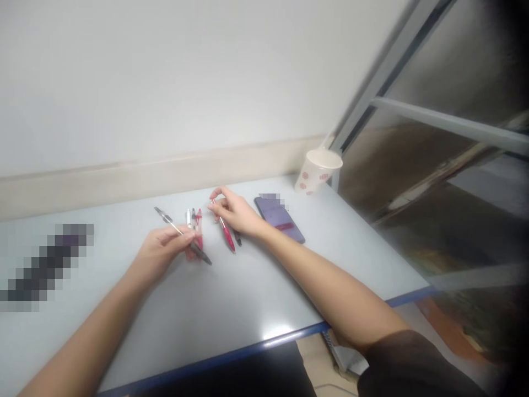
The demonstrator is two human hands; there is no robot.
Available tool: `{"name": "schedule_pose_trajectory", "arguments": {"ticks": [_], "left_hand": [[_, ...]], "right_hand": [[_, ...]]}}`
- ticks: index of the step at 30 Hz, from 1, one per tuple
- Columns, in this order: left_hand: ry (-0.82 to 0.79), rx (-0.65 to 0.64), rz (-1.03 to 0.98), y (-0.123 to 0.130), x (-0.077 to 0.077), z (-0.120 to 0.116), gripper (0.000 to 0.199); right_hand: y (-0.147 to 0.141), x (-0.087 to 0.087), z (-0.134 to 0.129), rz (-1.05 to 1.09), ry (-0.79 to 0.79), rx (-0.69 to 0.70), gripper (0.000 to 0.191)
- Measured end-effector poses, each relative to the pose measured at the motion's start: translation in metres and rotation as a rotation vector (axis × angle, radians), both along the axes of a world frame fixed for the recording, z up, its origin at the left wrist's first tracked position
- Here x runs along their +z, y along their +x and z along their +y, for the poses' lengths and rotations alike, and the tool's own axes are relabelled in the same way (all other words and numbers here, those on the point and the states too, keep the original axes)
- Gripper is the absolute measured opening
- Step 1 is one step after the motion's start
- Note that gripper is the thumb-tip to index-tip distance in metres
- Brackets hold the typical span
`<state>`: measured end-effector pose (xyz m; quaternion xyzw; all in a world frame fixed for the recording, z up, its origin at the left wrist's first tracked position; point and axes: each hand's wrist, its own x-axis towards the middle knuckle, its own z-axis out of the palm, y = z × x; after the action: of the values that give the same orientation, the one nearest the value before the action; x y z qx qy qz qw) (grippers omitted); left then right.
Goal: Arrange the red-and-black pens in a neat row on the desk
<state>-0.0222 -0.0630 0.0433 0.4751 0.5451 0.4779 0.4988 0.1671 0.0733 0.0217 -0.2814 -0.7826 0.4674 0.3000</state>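
Left hand clamps a pen, hiding its middle; right hand pinches a red pen.

Red pen; red-flowered cream paper cup

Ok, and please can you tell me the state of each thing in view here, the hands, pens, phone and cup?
Left hand: closed on a dark-ended pen, which is tilted
Right hand: pinching a red pen
White pen: lying
Black pen: lying
Second red pen: lying
Dark pen: lying, partly hidden by right hand
Purple phone: lying flat
Paper cup: rim up
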Motion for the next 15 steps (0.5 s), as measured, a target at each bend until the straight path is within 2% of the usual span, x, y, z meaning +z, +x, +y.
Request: {"name": "schedule_pose_trajectory", "arguments": {"ticks": [1, 3, 6, 8, 12, 15], "left_hand": [[-0.014, 0.004, -0.009, 0.000, 0.001, 0.000, 0.037], [-0.044, 0.021, -0.044, 0.003, 0.005, -0.001, 0.058], [-0.064, 0.034, -0.095, 0.008, 0.012, -0.002, 0.097], [-0.070, 0.040, -0.113, 0.011, 0.015, -0.002, 0.113], [-0.059, 0.034, -0.098, 0.013, 0.017, -0.003, 0.125], [-0.066, 0.006, -0.067, 0.013, 0.016, -0.003, 0.119]], "right_hand": [[0.000, -0.001, 0.001, -0.006, 0.012, -0.002, 0.022], [-0.001, -0.005, 0.004, -0.040, 0.065, -0.021, 0.022], [-0.002, -0.011, 0.009, -0.190, 0.270, -0.132, 0.019], [-0.003, -0.014, 0.012, -0.329, 0.402, -0.190, 0.017], [-0.004, -0.014, 0.011, -0.520, 0.479, -0.164, 0.015], [-0.001, -0.006, 0.007, -0.536, 0.502, -0.178, 0.020]]}}
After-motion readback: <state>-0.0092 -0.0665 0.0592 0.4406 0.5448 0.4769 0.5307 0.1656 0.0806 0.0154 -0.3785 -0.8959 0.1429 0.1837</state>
